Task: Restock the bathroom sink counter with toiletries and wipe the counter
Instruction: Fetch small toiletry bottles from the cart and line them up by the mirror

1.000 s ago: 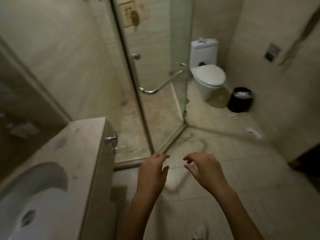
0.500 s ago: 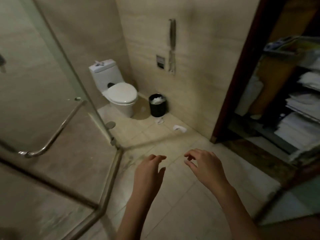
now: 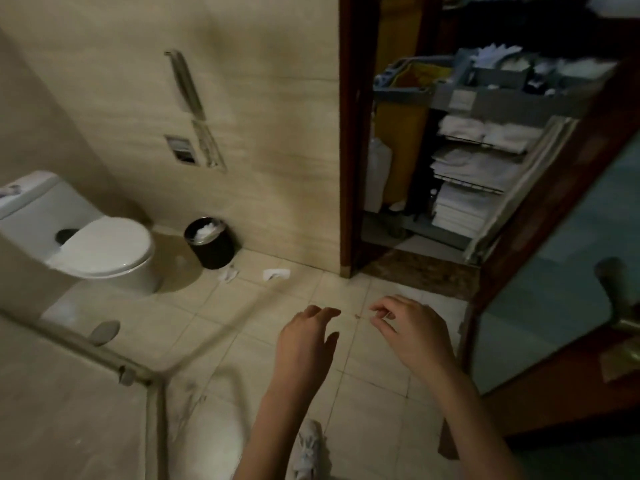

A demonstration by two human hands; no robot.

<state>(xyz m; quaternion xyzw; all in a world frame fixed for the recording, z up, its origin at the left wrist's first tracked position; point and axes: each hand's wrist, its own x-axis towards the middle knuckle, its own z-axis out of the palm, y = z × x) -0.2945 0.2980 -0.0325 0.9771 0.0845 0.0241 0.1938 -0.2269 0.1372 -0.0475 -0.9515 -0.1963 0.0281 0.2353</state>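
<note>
Head view, looking down at a bathroom floor. The left hand and the right hand are held out side by side over the tiled floor, apart from each other and palms down. The fingers of both are loosely curled, and nothing is gripped in either. A white shoe is seen below the left forearm. At the left a white toilet is shown with its lid closed. A black waste bin stands just beside it, filled with white paper, and two paper scraps lie on the tiles near the bin. A glass shower enclosure occupies the lower left corner. Beyond the dark wooden door frame a housekeeping cart is seen. Folded white linens are stacked on its shelves, and small supplies are kept in its top tray, too blurred to be identified
</note>
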